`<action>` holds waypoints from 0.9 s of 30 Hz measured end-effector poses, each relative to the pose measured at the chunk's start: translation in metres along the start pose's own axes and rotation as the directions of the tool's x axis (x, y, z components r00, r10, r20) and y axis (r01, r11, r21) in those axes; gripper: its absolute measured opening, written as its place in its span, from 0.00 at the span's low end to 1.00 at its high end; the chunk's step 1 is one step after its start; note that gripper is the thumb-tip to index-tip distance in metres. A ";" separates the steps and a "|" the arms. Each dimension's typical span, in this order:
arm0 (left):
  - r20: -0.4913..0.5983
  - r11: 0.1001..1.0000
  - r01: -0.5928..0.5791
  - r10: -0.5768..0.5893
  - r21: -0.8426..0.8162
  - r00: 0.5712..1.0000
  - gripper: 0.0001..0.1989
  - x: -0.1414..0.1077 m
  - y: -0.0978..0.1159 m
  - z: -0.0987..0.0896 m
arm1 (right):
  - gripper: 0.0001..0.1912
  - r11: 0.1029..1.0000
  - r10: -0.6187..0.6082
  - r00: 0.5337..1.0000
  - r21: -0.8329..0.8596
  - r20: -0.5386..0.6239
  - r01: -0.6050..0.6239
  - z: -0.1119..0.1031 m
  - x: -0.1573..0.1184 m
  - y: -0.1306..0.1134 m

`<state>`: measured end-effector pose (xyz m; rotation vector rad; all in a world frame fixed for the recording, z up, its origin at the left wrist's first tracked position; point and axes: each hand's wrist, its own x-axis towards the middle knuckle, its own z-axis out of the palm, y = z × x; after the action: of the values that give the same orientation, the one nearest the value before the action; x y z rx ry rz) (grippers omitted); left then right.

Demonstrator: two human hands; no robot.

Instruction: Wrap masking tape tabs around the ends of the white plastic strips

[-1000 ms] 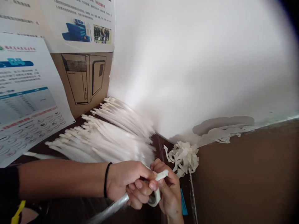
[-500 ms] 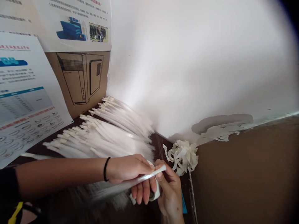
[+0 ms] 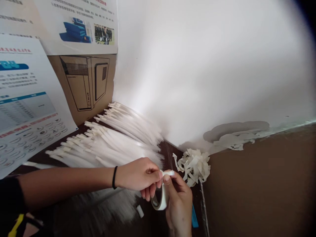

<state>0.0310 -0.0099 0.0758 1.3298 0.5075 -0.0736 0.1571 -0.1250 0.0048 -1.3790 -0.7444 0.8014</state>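
My left hand (image 3: 137, 176), with a black band at its wrist, is closed, thumb and fingers pinched at the end of a bundle of thin white fibres (image 3: 170, 172). My right hand (image 3: 180, 200) is closed beside it, its thumb and fingertips against the same end. A roll of white tape (image 3: 161, 204) hangs upright between the hands, against the right hand's fingers, which partly hide it. The rest of the held bundle is mostly covered by the left hand. Many similar fibre bundles (image 3: 106, 144) lie in a heap behind the left forearm.
A crumpled pile of pale tape strips (image 3: 195, 166) lies right of the heap. Near the hands are a small white piece (image 3: 140, 211) and a blue strip (image 3: 195, 217). A cardboard box (image 3: 84, 85) and printed sheets (image 3: 22, 98) stand left; a white wall (image 3: 209, 65) rises behind.
My left hand has turned and lifted slightly, and now pinches the bundle's end. The slanted bundle length seen before is now hidden. More of the tape roll shows.
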 end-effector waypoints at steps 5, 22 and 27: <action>0.079 0.966 0.019 0.001 -0.256 0.997 0.18 0.000 0.002 -0.004 | 0.11 0.990 -0.098 0.993 -0.097 0.064 0.104 -0.006 0.003 -0.002; 0.521 0.739 0.400 -0.078 -0.542 0.850 0.09 -0.010 0.008 0.000 | 0.08 0.982 -0.190 0.978 0.036 0.084 0.188 -0.001 0.001 -0.001; 0.575 0.646 0.450 -0.020 -0.617 0.818 0.09 -0.012 0.006 0.001 | 0.13 0.967 -0.190 0.977 0.188 0.100 0.169 0.008 0.000 -0.005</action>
<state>0.0229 -0.0119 0.0859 0.3777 0.1900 -0.4130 0.1507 -0.1209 0.0102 -1.0936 -0.8554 0.7903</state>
